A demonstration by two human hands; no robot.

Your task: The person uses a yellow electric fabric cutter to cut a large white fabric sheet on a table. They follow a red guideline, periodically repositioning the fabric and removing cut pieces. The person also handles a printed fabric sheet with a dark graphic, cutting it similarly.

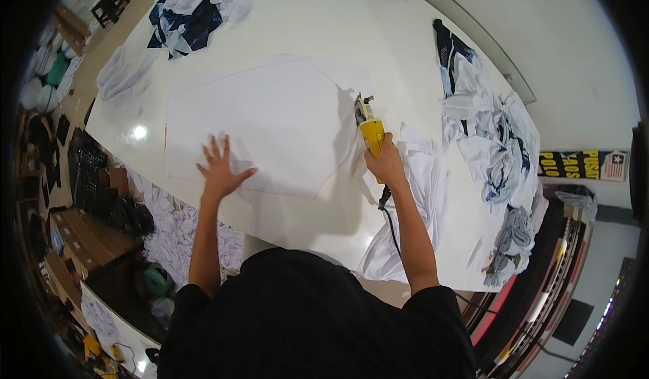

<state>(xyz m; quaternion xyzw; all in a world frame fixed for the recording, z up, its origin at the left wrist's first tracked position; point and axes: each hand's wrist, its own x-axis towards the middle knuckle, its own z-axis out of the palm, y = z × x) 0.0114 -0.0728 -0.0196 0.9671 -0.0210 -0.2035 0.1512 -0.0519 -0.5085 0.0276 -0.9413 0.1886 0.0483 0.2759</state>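
Note:
On the white table lies a flat, pale pattern-shaped sheet (270, 122) with thin reddish outlines; whether it is paper or fabric, and how many layers lie under it, I cannot tell. My left hand (221, 169) presses on its near left part with fingers spread flat. In my right hand (387, 161) is a yellow electric rotary cutter (372, 134), gripped round its body. The cutter's metal head points away from me, beside the sheet's right edge. A black cord (392, 227) runs from its rear toward me. White cloth (412, 196) lies crumpled under and beside my right forearm.
Dark and white fabric scraps (186, 17) are heaped at the far left of the table. More crumpled pieces (490, 135) line the right edge by the wall. White offcuts (176, 227) cover the floor at the near left, near cardboard boxes (91, 237).

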